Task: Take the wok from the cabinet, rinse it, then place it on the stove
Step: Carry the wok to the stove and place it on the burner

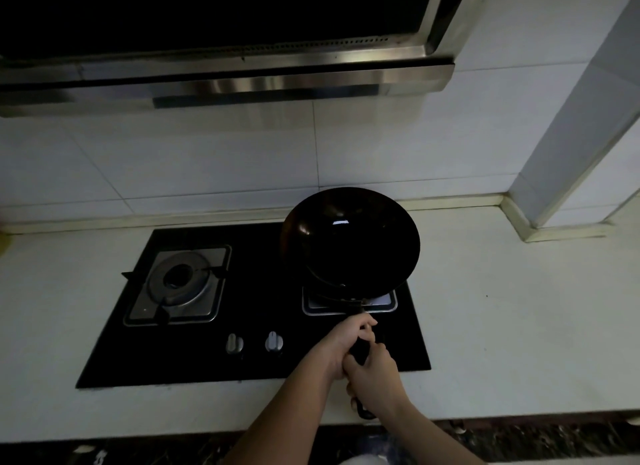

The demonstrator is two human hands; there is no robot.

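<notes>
A black wok (pixel 349 242) hangs over the right burner (pixel 388 300) of the black glass stove (pixel 263 367), its bowl tilted toward me. Its long dark handle runs back toward me. My left hand (pixel 346 340) grips the handle nearer the bowl. My right hand (pixel 375 372) grips it just behind, touching the left hand. The handle's end (pixel 363 412) pokes out below my right wrist. I cannot tell whether the wok's base touches the burner's support.
The left burner (pixel 180 281) stands bare with its pan support. Two metal knobs (pixel 254 341) sit at the stove's front middle. A steel range hood (pixel 225 83) overhangs the stove. White countertop (pixel 519 326) spreads to both sides; a tiled column (pixel 571 135) stands at the right.
</notes>
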